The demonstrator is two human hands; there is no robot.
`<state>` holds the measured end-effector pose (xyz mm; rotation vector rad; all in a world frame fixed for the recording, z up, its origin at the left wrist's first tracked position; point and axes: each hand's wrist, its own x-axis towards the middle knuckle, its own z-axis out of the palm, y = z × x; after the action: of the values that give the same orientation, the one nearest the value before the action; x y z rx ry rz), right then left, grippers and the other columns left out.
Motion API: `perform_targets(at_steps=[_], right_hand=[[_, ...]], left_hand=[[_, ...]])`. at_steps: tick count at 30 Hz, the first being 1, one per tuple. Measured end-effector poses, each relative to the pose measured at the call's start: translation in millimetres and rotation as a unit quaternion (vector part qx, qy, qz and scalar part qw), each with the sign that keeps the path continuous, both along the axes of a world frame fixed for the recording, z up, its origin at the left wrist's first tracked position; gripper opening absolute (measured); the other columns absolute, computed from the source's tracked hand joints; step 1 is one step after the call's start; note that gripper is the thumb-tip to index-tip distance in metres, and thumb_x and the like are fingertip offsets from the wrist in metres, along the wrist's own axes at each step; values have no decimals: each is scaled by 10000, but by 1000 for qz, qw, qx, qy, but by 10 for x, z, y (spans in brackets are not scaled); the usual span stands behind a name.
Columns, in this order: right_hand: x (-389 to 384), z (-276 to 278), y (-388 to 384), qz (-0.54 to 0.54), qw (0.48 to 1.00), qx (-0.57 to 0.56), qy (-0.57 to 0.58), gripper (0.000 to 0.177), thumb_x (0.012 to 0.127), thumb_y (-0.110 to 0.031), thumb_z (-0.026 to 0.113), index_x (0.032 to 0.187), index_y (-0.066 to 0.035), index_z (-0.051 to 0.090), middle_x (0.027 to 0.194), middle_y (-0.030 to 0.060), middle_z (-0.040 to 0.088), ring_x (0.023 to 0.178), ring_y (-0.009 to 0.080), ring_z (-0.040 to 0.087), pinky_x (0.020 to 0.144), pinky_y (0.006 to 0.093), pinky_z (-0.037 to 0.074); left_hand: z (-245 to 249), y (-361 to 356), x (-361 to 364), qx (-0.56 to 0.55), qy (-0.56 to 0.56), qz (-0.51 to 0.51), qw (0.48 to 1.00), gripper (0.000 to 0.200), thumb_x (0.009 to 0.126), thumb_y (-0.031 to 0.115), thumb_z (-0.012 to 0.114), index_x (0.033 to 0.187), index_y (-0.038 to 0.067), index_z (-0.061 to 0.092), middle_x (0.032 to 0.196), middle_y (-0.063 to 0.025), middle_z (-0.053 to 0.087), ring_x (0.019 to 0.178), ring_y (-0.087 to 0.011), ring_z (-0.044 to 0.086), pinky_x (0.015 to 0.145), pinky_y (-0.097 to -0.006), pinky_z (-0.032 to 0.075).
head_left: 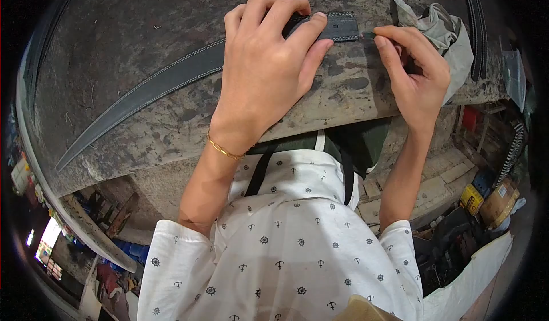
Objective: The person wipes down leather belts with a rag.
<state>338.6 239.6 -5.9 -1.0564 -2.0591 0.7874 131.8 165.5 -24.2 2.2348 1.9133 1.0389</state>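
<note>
A dark leather belt strap (160, 78) with pale double stitching along both edges curves across the worn bench top. Over its squared end, my left hand (263, 64) is closed, with curled fingers at the far edge and the thumb at the near side. A small slot shows in the strap just right of those fingers. My right hand (417, 58) pinches a small dark piece (369, 36) between thumb and forefinger, right at the strap's end. What exactly this piece is, I cannot tell.
A crumpled grey-green cloth (449, 29) lies behind my right hand. More dark stitched straps (476, 29) hang over the bench's right side, near a clear plastic sheet (514, 81). Below right are a yellow box (472, 199) and a cardboard box (499, 204). The bench's front edge (354, 115) runs before me.
</note>
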Motion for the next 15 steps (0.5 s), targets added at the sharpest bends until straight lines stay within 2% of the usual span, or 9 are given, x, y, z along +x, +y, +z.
perform_targets(at_steps=[6,8,9,11,13,15], right_hand=[[24,-26,5,21,999,17,-23,112,879,-9,734,990,6,739,817,18,671,669,75,549,604,209,434],[55,-115,10,-45,981,-63,178,150,930,-55,717,1062,13,742,860,0,679,683,55,546,602,202,429],[111,-85,9,-49,981,-53,181,150,930,-55,717,1062,13,742,860,0,679,683,55,546,602,202,429],[281,5,-1,-107,941,-115,299,200,972,-94,688,1129,25,728,908,10,681,696,50,543,609,197,429],[495,141,-22,-147,889,-117,418,264,991,-124,668,1192,48,684,954,51,681,772,70,564,661,230,467],[737,251,6,-185,865,-98,456,271,1002,-126,651,1212,45,669,976,73,679,813,95,571,699,259,483]], left_hand=[[-1,-4,1,1,-13,-2,1000,261,805,179,807,1049,97,768,1078,-30,674,1017,-238,597,894,-384,442],[58,25,37,9,-21,-8,1000,244,805,173,804,1032,92,766,1076,-34,674,1018,-247,599,893,-388,445],[111,40,81,-11,-7,5,1000,257,806,175,799,1044,90,753,1091,-48,675,1037,-261,603,897,-394,452],[219,156,223,-24,10,16,1000,269,808,177,794,1056,88,740,1105,-62,676,1056,-275,607,901,-400,459],[287,443,587,50,-72,-70,994,343,808,193,787,1117,72,703,1143,-98,672,1129,-311,602,921,-430,476],[217,774,976,129,-113,-179,969,358,825,203,763,1148,73,683,1165,-124,665,1182,-335,588,946,-463,478]])
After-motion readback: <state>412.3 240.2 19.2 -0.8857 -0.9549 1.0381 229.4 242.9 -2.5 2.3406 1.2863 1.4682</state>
